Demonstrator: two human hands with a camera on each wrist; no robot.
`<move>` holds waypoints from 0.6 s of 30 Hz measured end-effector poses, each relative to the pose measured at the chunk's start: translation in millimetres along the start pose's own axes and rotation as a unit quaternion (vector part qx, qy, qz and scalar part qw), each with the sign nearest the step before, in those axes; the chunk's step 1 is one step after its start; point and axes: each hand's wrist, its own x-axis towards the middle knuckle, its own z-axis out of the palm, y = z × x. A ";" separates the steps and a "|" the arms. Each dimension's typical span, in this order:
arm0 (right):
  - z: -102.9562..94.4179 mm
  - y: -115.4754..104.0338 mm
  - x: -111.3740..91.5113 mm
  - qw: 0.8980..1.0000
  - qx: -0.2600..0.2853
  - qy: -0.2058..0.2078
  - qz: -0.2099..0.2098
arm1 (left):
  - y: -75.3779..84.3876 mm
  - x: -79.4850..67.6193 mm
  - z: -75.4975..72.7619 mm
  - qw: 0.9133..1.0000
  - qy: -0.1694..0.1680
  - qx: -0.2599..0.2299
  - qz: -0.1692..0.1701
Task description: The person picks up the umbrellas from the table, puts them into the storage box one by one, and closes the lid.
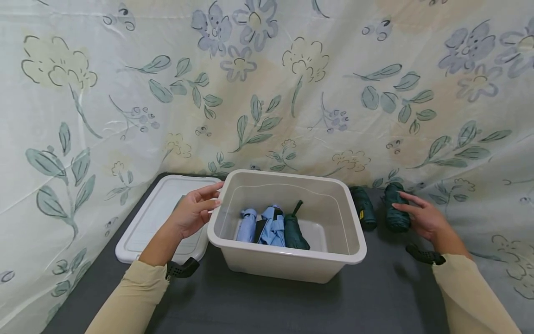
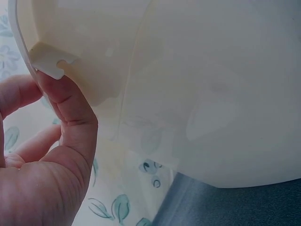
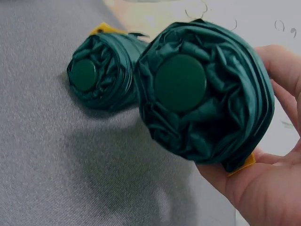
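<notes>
Umbrella (image 1: 396, 212), dark green and furled, sits gripped in your right hand (image 1: 426, 221) beside a second green umbrella (image 1: 364, 208), right of the cream bin (image 1: 283, 266) your left hand (image 1: 192, 213) pinches; too loose a hold could, by its rounded shape, let it slip.

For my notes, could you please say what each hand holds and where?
Left hand: the bin, by its left rim. Right hand: a green umbrella, round its side.

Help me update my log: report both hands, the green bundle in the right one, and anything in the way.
Left hand grips bin by rim. Right hand holds green bundle. Second green bundle lies between it and bin.
</notes>
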 end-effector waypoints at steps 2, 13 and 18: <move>0.1 -4.1 -2.9 1.000 0.019 -0.018 -0.004 | 0.1 -0.4 0.3 1.000 0.002 0.002 -0.001; 3.3 -27.7 -17.2 0.988 0.124 -0.087 -0.039 | 1.2 -1.8 1.0 1.000 0.007 0.012 -0.006; 8.1 -39.1 -23.5 0.987 0.125 -0.090 -0.038 | 1.4 -0.7 1.0 1.000 0.004 0.010 -0.006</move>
